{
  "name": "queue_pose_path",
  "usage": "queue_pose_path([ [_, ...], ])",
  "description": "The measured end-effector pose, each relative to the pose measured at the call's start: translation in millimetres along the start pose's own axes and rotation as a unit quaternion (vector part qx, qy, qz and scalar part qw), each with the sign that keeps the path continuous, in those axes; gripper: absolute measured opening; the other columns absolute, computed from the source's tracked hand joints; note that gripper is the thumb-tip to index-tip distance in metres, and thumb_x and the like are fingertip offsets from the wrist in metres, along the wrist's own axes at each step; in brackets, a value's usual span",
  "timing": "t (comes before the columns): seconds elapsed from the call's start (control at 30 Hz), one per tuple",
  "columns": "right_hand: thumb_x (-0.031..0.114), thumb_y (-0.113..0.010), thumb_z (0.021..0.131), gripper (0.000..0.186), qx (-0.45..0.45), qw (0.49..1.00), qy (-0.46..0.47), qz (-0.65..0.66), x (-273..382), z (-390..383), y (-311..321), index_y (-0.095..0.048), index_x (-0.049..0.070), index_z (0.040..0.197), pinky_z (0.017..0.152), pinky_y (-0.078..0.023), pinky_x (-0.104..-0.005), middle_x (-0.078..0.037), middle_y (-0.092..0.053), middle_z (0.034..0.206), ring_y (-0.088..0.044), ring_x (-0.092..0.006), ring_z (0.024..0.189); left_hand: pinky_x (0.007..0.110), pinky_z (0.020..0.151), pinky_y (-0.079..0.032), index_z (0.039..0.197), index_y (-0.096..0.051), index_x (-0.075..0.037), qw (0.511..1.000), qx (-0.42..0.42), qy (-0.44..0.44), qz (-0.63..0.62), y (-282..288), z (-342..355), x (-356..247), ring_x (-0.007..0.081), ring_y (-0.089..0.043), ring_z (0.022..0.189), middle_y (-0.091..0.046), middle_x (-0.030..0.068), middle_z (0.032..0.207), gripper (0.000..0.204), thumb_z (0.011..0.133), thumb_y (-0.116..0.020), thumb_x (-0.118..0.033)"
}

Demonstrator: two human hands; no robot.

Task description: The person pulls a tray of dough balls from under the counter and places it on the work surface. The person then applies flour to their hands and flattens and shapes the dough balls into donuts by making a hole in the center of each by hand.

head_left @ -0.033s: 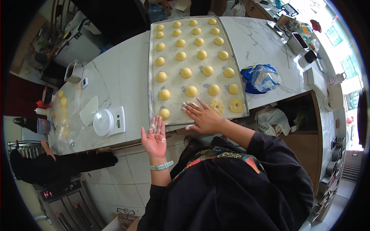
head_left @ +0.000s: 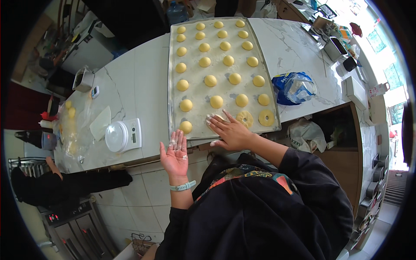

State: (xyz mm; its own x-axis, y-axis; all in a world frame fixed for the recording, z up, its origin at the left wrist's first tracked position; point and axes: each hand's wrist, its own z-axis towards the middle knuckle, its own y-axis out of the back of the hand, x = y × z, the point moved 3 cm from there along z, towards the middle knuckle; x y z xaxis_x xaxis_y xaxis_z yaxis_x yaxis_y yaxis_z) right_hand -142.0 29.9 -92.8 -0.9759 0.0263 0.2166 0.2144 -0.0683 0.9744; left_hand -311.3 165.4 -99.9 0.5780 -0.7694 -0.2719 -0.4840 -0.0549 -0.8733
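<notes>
Now the right hand spreads flat, apart from the open left hand, which could dent the near-left dough ball if it drifts right.

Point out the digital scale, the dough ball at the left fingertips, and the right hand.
Digital scale (head_left: pixel 119 135): head view, on its round white platform.
Dough ball (head_left: pixel 186 126): head view, on its rounded top.
Right hand (head_left: pixel 234 133): head view, on the back of the hand.
</notes>
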Motion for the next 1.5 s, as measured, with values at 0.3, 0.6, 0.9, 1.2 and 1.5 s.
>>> queue_pose_path([
  [0.3,0.037,-0.041,0.089,0.051,-0.057,0.998,-0.026,0.029,-12,-1,-1,-0.043,0.002,0.126,0.108,-0.011,-0.0513,-0.012,-0.038,0.136,-0.033,-0.0254,0.129,0.040,0.106,-0.032,0.126,-0.034,0.010,0.998,-0.041,0.019,0.034,5,-3,12,0.0306,-0.039,0.124,-0.042,0.0226,0.130,0.048,0.095,-0.038,-0.026],
  [0.6,0.015,-0.055,0.077,0.020,-0.108,0.991,-0.080,0.012,-18,-4,24,-0.061,0.017,0.096,0.094,-0.029,-0.0458,-0.002,-0.051,0.099,-0.047,-0.0192,0.101,0.040,0.105,-0.035,0.123,-0.037,0.009,0.998,-0.042,0.010,0.042,12,0,7,0.0304,-0.043,0.122,-0.046,0.0216,0.126,0.042,0.094,-0.038,-0.021],
  [0.9,0.020,-0.057,0.075,0.023,-0.042,0.993,-0.094,-0.052,-11,7,24,-0.061,0.016,0.098,0.090,-0.030,-0.0466,-0.005,-0.048,0.115,-0.040,-0.0215,0.112,0.041,0.103,-0.037,0.114,-0.046,0.006,0.994,-0.032,0.069,0.073,6,3,16,0.0298,-0.048,0.116,-0.052,0.0207,0.120,0.035,0.094,-0.038,-0.022],
  [1.2,0.030,-0.058,0.075,0.029,0.022,0.987,-0.156,0.020,-13,6,8,-0.056,0.006,0.091,0.085,-0.032,-0.0430,-0.012,-0.046,0.107,-0.041,-0.0259,0.105,0.038,0.096,-0.043,0.111,-0.050,0.005,0.924,0.083,0.278,0.251,-18,4,62,0.0272,-0.054,0.108,-0.056,0.0172,0.114,0.038,0.093,-0.044,-0.028],
  [1.5,0.027,-0.058,0.075,0.026,-0.263,0.951,-0.163,-0.023,44,5,48,-0.059,0.005,0.089,0.086,-0.030,-0.0433,-0.010,-0.046,0.105,-0.041,-0.0263,0.102,0.028,0.075,-0.050,0.107,-0.055,0.000,0.918,0.111,0.188,0.331,-52,16,59,0.0144,-0.060,0.087,-0.061,0.0072,0.097,0.030,0.088,-0.058,-0.023],
])
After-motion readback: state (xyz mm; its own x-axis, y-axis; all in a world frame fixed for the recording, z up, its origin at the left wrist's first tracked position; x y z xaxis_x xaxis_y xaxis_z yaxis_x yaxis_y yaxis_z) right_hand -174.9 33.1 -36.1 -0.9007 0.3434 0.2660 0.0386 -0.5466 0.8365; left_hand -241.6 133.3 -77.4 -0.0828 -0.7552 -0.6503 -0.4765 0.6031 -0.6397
